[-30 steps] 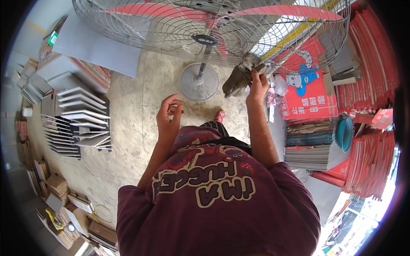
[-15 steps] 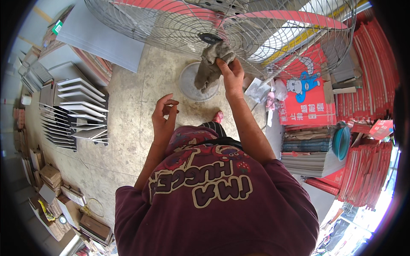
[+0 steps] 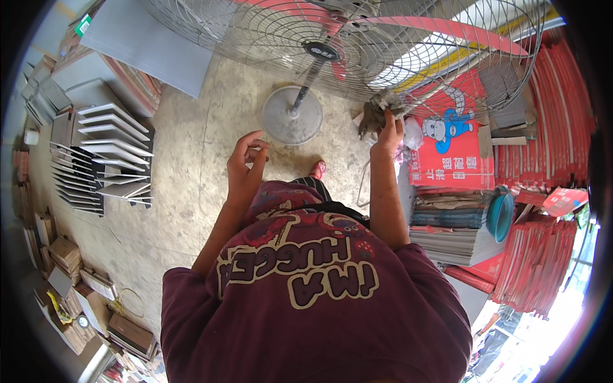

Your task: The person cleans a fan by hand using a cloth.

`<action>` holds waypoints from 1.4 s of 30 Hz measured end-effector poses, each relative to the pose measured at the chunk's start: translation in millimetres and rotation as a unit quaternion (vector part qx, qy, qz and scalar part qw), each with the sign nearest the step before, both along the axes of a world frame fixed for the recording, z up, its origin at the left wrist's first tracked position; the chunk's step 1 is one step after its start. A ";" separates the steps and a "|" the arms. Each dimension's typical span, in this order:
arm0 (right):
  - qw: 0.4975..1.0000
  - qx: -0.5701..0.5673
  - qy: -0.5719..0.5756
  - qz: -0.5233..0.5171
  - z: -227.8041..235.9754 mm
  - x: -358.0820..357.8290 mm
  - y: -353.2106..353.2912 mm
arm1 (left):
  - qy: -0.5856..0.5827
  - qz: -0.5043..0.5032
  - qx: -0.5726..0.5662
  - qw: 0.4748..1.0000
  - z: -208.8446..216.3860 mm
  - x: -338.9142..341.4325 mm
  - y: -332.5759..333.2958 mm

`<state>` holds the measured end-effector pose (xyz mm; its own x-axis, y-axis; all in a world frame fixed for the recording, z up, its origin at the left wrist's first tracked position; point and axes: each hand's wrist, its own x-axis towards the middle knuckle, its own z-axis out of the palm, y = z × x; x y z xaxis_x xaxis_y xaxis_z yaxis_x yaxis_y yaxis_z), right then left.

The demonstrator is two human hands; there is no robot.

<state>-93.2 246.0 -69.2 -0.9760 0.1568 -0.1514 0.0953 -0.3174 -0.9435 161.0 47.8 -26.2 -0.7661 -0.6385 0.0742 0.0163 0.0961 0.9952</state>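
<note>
A large pedestal fan with red blades and a wire guard stands in front of me on a round grey base. My right hand grips a crumpled grey-brown rag against the lower right part of the guard. Most of the rag's far side is hidden by the wires and its own folds. My left hand hangs in the air left of the fan base, its fingers loosely curled and apart, touching nothing.
On the left, a black rack holds several upright tiles. A large grey panel leans at the back left. To the right are a red printed carton, stacked red boxes and a teal basin. Cardboard boxes line the lower left.
My right hand has moved the rag from the fan's centre hub rightward to the guard's lower right edge, uncovering the hub and pole. The left hand has stayed nearly still.
</note>
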 end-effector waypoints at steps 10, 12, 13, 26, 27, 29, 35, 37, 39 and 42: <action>0.996 0.009 -0.083 0.017 -7.6 4.8 -27.6 | 0.005 0.027 -0.002 1.000 0.6 12.7 -6.8; 0.994 0.000 -0.097 0.039 -9.4 9.8 -42.8 | -0.004 0.025 -0.001 1.000 -1.8 18.3 -9.4; 0.993 -0.008 -0.101 0.057 -10.9 12.8 -51.8 | -0.008 0.024 -0.001 1.000 -3.0 20.7 -10.4; 0.941 0.107 -0.062 0.316 -11.4 29.8 -171.6 | -0.003 0.090 -0.003 0.996 -8.6 35.3 -16.2; 0.940 0.103 -0.066 0.318 -11.9 26.9 -172.3 | -0.002 0.091 -0.003 0.996 -9.2 35.8 -16.2; 0.942 0.095 -0.074 0.314 -15.5 21.9 -165.7 | -0.003 0.092 -0.004 0.996 -10.4 36.1 -17.0; 0.961 0.086 -0.122 0.233 -41.0 5.7 -111.9 | -0.004 0.087 0.002 0.996 -14.4 32.5 -19.9; 0.968 0.090 -0.151 0.177 -56.2 -2.3 -90.7 | -0.001 0.079 0.005 0.997 -14.4 29.1 -21.1; 0.973 0.083 -0.172 0.133 -60.4 -4.9 -73.8 | -0.001 0.070 0.010 0.997 -13.1 26.5 -21.1; 0.970 0.093 -0.186 0.129 -60.6 -8.0 -61.9 | -0.010 0.049 0.009 0.999 -10.5 23.1 -21.9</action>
<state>-101.2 184.1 -129.8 -0.8693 -0.0272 -0.4936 0.4943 -0.0652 -0.8669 184.0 25.9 -36.7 -0.7012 -0.7115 0.0463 -0.0130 0.0776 0.9969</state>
